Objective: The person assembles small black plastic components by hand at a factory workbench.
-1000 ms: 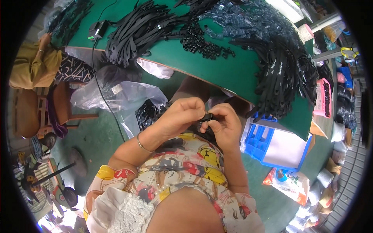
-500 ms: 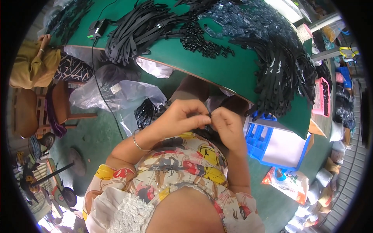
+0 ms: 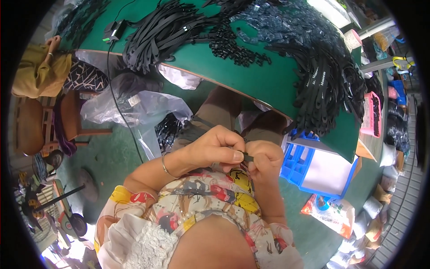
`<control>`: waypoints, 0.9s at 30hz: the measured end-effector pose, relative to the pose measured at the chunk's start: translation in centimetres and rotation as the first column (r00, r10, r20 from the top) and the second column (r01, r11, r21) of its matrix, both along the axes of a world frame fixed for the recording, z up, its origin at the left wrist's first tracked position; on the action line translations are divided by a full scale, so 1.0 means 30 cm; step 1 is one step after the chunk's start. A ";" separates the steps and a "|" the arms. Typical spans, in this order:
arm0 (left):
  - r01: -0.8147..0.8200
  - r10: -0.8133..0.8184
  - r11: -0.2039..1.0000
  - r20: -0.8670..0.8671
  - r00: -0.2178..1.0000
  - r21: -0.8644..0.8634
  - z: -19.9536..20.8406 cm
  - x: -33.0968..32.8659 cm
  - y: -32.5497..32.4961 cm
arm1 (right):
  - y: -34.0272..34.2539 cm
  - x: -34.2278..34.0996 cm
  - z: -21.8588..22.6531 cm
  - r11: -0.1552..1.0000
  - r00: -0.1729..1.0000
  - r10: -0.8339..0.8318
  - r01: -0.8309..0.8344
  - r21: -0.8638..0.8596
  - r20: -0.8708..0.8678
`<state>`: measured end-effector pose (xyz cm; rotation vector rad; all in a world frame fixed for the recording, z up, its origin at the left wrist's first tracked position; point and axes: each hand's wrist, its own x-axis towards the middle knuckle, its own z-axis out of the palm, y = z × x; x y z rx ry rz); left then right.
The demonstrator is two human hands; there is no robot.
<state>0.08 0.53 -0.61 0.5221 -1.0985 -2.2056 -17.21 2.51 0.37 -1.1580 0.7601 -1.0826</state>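
Observation:
Above my lap, my left hand [image 3: 218, 147] pinches a small dark piece, seemingly the end of a black strap [image 3: 247, 158], between thumb and forefinger. My right hand [image 3: 265, 157] touches it from the other side, its fingers curled around the same piece. Most of that piece is hidden by the fingers, so a buckle on it cannot be made out. A dark band [image 3: 204, 122] lies across my thigh beyond the left hand. On the green table [image 3: 215, 67] ahead are a bundle of black straps [image 3: 154, 36] and a heap of small black buckles [image 3: 233, 45].
More black straps [image 3: 320, 89] hang over the table's right edge, near a pile of dark clear-wrapped pieces [image 3: 286, 22]. A blue tray [image 3: 295, 179] stands below right, beside a white bag [image 3: 329, 213]. Clear plastic [image 3: 148, 107] and another person's arm [image 3: 48, 56] are at left.
Both hands have come slightly lower and nearer my body. The right hand has turned and curled, and the small black strap piece now shows between the fingers.

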 end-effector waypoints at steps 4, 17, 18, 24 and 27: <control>-0.032 0.066 0.979 -0.161 0.985 0.202 0.007 -0.023 0.020 | 0.013 0.020 -0.039 0.996 0.938 -0.084 0.088 0.003 0.336; -0.035 0.023 0.996 0.132 0.991 0.083 0.051 -0.016 -0.019 | -0.030 -0.009 -0.031 0.848 0.895 -0.402 0.283 -0.449 -0.195; -0.033 0.025 0.999 0.206 0.978 0.035 0.059 -0.007 -0.021 | -0.038 0.002 0.019 0.802 0.839 -0.464 0.262 -0.536 -0.285; -0.012 0.002 0.998 0.148 0.989 0.063 0.061 0.020 -0.036 | -0.048 -0.041 -0.034 0.845 0.932 -0.277 0.121 -0.520 -0.234; 0.042 -0.027 0.996 0.189 0.982 -0.073 0.038 0.039 -0.045 | -0.034 -0.056 -0.052 0.953 0.971 -0.191 0.149 -0.264 -0.141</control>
